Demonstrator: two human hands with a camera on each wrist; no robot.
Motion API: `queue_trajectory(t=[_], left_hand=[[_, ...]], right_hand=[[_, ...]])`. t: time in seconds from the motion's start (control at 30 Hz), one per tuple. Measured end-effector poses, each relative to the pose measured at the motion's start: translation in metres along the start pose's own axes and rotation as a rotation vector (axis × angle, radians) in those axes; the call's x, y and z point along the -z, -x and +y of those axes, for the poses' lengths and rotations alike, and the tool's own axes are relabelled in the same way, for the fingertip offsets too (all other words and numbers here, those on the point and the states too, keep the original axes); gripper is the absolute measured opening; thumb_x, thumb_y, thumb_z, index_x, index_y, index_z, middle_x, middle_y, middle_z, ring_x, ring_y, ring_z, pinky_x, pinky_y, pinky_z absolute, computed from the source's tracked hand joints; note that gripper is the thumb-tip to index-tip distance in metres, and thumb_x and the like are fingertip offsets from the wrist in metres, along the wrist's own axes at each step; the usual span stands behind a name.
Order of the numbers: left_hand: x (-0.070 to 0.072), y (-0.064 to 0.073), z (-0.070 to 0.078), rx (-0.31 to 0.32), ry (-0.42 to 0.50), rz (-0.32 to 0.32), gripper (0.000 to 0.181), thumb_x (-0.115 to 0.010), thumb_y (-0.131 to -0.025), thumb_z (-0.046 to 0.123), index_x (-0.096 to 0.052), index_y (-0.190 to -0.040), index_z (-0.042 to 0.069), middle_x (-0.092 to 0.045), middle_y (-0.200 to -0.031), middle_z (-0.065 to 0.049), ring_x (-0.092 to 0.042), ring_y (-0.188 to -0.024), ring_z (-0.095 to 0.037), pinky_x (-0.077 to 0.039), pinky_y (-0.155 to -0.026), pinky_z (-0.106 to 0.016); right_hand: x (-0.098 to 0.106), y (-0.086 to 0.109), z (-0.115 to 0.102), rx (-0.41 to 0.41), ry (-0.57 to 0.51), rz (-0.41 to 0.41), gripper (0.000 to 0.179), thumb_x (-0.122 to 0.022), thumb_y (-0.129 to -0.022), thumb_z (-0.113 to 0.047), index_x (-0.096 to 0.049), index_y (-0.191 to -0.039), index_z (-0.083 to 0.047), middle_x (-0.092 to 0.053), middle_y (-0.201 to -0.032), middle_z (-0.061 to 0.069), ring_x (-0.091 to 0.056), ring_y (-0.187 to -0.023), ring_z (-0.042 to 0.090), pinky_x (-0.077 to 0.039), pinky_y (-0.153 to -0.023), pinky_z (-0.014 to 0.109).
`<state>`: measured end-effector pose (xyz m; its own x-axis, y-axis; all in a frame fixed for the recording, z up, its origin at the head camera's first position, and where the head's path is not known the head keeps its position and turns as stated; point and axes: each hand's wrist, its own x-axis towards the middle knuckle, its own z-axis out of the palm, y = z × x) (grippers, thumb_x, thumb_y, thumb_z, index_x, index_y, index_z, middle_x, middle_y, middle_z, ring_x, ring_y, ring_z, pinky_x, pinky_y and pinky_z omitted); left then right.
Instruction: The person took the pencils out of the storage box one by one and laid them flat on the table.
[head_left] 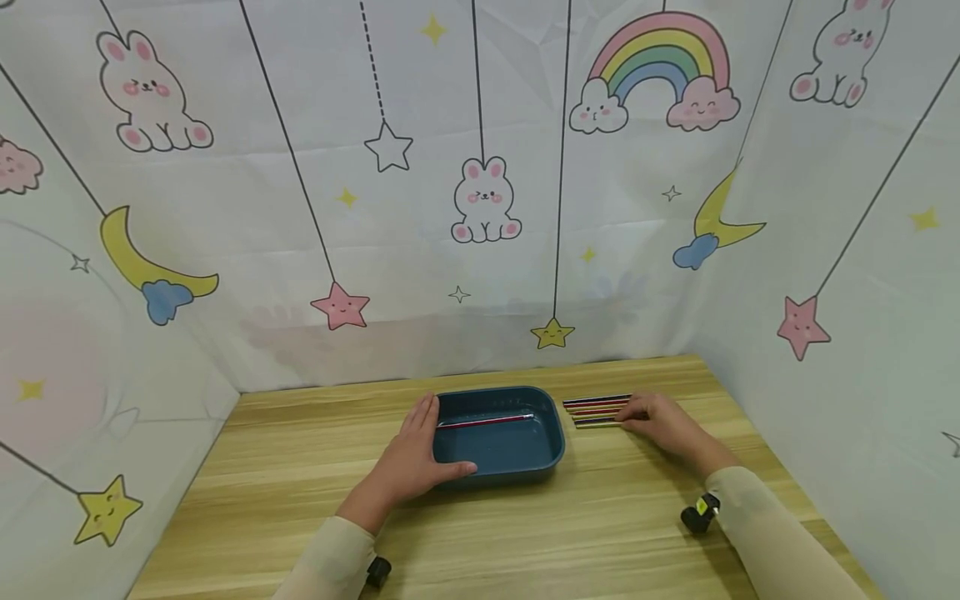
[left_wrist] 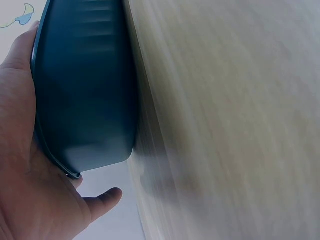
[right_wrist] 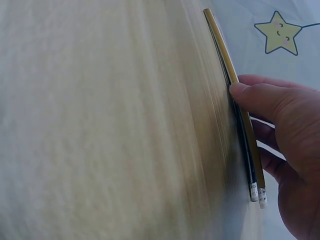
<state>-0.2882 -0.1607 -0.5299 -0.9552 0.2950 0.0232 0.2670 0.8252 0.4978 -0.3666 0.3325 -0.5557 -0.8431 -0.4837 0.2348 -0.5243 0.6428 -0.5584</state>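
A dark blue rectangular box (head_left: pixel 498 477) stands on the table, with a red pencil (head_left: pixel 487 422) lying inside it. My left hand (head_left: pixel 420 454) rests against the box's left end, fingers straight along that side and thumb on the near rim; the left wrist view shows the palm beside the box wall (left_wrist: pixel 90 90). To the right of the box, several pencils (head_left: pixel 592 408) lie side by side. My right hand (head_left: pixel 667 425) is at their right end. In the right wrist view its thumb and fingers pinch a yellow pencil (right_wrist: pixel 223 40) beside a dark pencil (right_wrist: pixel 245 145).
The wood-grain table (head_left: pixel 300 467) is enclosed by white cloth walls (head_left: pixel 420 250) printed with rabbits, stars and moons. The back wall rises just behind the box and pencils. Small black wrist cameras sit under both sleeves (head_left: pixel 772 533).
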Motion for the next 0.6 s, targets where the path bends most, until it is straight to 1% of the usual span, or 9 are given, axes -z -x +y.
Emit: queue_trajectory(t=[0.07, 0.13, 0.2, 0.23, 0.33, 0.43, 0.6], left_hand=[[-0.0003, 0.0000, 0.0004, 0.003, 0.000, -0.001, 0.141, -0.078, -0.083, 0.084, -0.011, -0.178, 0.005, -0.007, -0.186, -0.015, -0.007, -0.171, -0.036, -0.026, -0.131, -0.063], [-0.0005, 0.0000, 0.0006, 0.006, -0.002, -0.002, 0.141, -0.079, -0.083, 0.084, -0.011, -0.178, 0.005, -0.007, -0.186, -0.014, -0.007, -0.171, -0.036, -0.026, -0.131, -0.063], [-0.0005, 0.0001, 0.0009, 0.008, -0.005, -0.002, 0.141, -0.079, -0.083, 0.084, -0.012, -0.178, 0.005, -0.007, -0.186, -0.014, -0.007, -0.171, -0.036, -0.026, -0.131, -0.063], [-0.0005, 0.0001, 0.0010, 0.009, -0.006, -0.002, 0.141, -0.079, -0.083, 0.084, -0.012, -0.178, 0.005, -0.007, -0.186, -0.013, -0.007, -0.171, -0.036, -0.026, -0.131, -0.063], [-0.0007, 0.0002, 0.0009, 0.011, -0.006, -0.001, 0.141, -0.078, -0.083, 0.084, -0.012, -0.178, 0.005, -0.007, -0.186, -0.013, -0.007, -0.171, -0.036, -0.027, -0.130, -0.064], [-0.0004, 0.0005, 0.0011, 0.013, -0.005, -0.001, 0.140, -0.078, -0.083, 0.084, -0.012, -0.178, 0.005, -0.007, -0.186, -0.013, -0.006, -0.171, -0.036, -0.026, -0.130, -0.065], [0.0010, 0.0011, 0.0031, 0.015, 0.011, -0.004, 0.140, -0.080, -0.084, 0.082, -0.012, -0.178, 0.005, -0.007, -0.186, -0.013, -0.006, -0.171, -0.036, -0.026, -0.130, -0.065]], right_hand=[[-0.0010, 0.0002, 0.0005, 0.002, 0.005, 0.006, 0.015, -0.083, -0.098, -0.002, -0.089, -0.105, -0.013, -0.078, -0.104, -0.004, -0.070, -0.121, 0.045, -0.054, -0.106, 0.062], [-0.0018, 0.0002, 0.0003, 0.005, 0.019, 0.013, 0.014, -0.083, -0.098, -0.002, -0.089, -0.105, -0.013, -0.077, -0.103, -0.004, -0.072, -0.113, 0.037, -0.058, -0.100, 0.056], [-0.0020, 0.0001, -0.0004, 0.002, 0.033, 0.014, 0.014, -0.083, -0.098, -0.003, -0.089, -0.106, -0.014, -0.077, -0.104, -0.005, -0.072, -0.107, 0.031, -0.059, -0.096, 0.050], [-0.0019, 0.0000, -0.0010, 0.001, 0.040, 0.014, 0.014, -0.083, -0.099, -0.004, -0.089, -0.106, -0.014, -0.077, -0.104, -0.005, -0.071, -0.106, 0.029, -0.059, -0.094, 0.050], [-0.0015, -0.0009, -0.0029, 0.002, 0.058, 0.021, 0.014, -0.083, -0.098, -0.004, -0.089, -0.105, -0.014, -0.078, -0.105, -0.003, -0.072, -0.107, 0.029, -0.059, -0.095, 0.051], [-0.0017, -0.0019, -0.0061, 0.005, 0.076, 0.027, 0.013, -0.083, -0.098, -0.003, -0.089, -0.105, -0.012, -0.079, -0.106, 0.000, -0.072, -0.109, 0.034, -0.058, -0.097, 0.056], [-0.0045, -0.0025, -0.0067, 0.014, 0.104, 0.042, 0.013, -0.083, -0.097, -0.002, -0.089, -0.102, -0.013, -0.078, -0.104, 0.001, -0.071, -0.104, 0.033, -0.058, -0.094, 0.057]])
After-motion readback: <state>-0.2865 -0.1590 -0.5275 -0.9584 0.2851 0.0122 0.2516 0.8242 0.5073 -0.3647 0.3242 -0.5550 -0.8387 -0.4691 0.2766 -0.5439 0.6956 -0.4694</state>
